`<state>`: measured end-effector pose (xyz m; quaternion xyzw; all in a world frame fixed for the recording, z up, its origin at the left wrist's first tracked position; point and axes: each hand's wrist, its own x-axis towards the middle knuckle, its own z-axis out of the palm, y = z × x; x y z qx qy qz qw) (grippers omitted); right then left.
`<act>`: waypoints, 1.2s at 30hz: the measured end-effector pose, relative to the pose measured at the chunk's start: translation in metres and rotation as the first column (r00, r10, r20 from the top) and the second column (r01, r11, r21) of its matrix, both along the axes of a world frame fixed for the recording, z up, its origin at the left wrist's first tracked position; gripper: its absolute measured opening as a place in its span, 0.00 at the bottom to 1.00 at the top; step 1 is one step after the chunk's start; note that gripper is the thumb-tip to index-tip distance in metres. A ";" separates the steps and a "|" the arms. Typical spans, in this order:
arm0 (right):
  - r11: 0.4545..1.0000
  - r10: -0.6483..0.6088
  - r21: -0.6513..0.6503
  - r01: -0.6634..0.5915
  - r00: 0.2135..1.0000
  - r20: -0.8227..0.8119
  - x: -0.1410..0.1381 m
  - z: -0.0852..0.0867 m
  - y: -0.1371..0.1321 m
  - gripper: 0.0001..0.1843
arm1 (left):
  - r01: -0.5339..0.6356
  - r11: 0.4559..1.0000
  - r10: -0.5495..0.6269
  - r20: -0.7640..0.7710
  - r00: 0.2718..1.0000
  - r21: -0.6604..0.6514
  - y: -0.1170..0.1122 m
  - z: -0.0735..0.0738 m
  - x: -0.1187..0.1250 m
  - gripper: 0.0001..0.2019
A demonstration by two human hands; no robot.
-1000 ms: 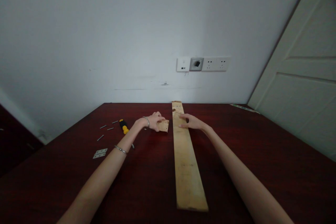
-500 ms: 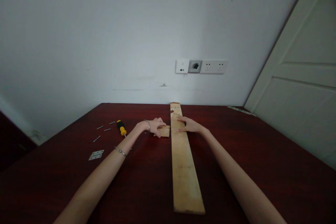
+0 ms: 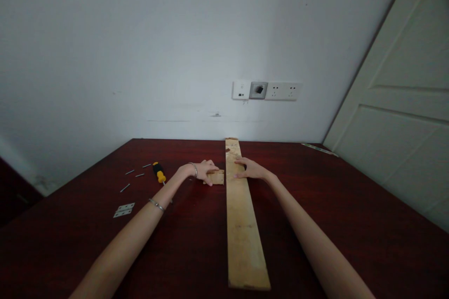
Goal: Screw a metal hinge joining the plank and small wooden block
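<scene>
A long, pale wooden board (image 3: 245, 233) lies flat on the dark red table, running from near me toward the wall. My right hand (image 3: 253, 168) rests on its far half from the right side, thumb and fingers spread apart on the top face. Just left of the board, my left hand (image 3: 206, 171) grips a short wooden piece (image 3: 217, 177), its fingers over the top. A narrow gap shows between this piece's right end and the long board's edge. Part of the short piece is hidden under the left hand.
Left of my left arm lie a black and yellow screwdriver (image 3: 159, 173), several screws (image 3: 125, 188) and a metal hinge (image 3: 124, 210). A thin strip (image 3: 320, 149) lies at the back right. Behind the table (image 3: 182, 238) stands a wall with sockets (image 3: 280, 91); a door is at right.
The whole view has shifted slightly, so everything sits a little further left and lower. Both hands keep their places on the two wooden pieces.
</scene>
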<state>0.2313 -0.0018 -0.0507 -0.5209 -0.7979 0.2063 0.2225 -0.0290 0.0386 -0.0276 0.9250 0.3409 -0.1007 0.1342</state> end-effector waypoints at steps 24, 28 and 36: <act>0.997 0.031 -0.067 -0.036 0.997 -0.075 0.002 -0.003 0.005 0.41 | -0.031 0.999 0.031 0.009 0.999 -0.008 -0.001 -0.003 -0.001 0.41; 0.997 0.030 -0.072 -0.035 0.997 -0.073 0.002 -0.003 0.005 0.43 | -0.059 0.998 0.059 0.008 0.998 -0.022 -0.001 -0.003 0.000 0.45; 0.996 0.025 -0.079 -0.031 0.997 -0.078 0.002 -0.004 0.006 0.43 | -0.033 0.999 0.033 0.033 0.999 -0.005 -0.002 -0.003 -0.001 0.39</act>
